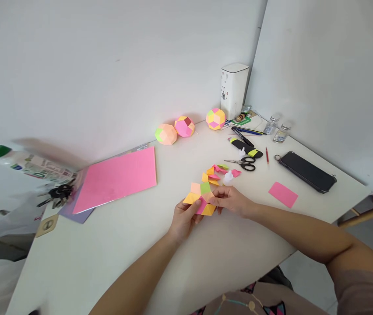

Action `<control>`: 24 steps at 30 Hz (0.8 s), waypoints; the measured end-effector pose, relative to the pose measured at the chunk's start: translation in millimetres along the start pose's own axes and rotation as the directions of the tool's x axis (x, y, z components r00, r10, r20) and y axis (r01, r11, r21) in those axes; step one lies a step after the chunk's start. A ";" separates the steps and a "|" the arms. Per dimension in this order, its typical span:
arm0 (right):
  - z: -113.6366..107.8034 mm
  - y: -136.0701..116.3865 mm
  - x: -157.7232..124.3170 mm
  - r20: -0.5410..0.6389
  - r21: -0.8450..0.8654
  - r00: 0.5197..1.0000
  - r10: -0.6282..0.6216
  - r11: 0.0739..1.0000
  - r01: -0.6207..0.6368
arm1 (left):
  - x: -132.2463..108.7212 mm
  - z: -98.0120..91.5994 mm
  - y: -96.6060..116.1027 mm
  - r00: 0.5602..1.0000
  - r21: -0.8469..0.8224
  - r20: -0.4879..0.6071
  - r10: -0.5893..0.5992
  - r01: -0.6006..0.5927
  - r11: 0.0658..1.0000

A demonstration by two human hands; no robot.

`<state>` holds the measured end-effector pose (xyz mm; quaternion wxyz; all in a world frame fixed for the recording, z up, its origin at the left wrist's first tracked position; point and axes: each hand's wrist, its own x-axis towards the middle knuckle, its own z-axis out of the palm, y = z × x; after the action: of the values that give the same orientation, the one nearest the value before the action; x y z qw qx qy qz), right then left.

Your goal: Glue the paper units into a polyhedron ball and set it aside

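I have the left hand [184, 216] and right hand [231, 200] curled, both pinching one multicoloured folded-paper piece [204, 205] above the white table [124, 253]. Left of the piece, print on one green-capped white plastic bottle [37, 165] is too small to read. Tabletop stretches from the piece to the near edge; behind the piece sit three multicoloured paper balls [184, 126].

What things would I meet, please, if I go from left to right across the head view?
Green-capped plastic bottle, pink rectangular paper sheet, peach-and-green faceted paper ball, held multicoloured folded-paper piece, black-handled metal scissors, slim red pen-like tool, black rectangular phone.
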<state>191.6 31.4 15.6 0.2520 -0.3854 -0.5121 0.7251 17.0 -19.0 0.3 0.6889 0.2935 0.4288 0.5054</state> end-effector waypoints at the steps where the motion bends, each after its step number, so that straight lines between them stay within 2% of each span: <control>1: 0.2 -0.3 -0.1 0.008 -0.002 1.000 -0.004 1.000 0.004 | -0.1 -0.3 -0.2 1.000 0.012 -0.002 -0.005 0.005 1.000; 7: 0.5 -0.9 -0.9 0.033 0.020 0.999 0.004 1.000 -0.004 | 0.5 1.5 1.8 0.999 0.018 0.023 -0.022 0.022 1.000; 13: 1.7 -1.4 -1.4 0.125 0.045 0.992 -0.017 0.999 0.011 | 2.2 1.2 5.6 0.997 0.000 0.059 -0.045 0.045 0.999; 24: 0.9 2.4 1.1 0.095 0.079 0.995 -0.025 0.997 0.017 | -0.1 2.3 6.2 0.993 0.082 0.085 -0.082 0.075 0.994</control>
<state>190.3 30.8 13.2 0.2495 -0.3348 -0.4990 0.7594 16.3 -17.1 6.6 0.7143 0.3254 0.4287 0.4472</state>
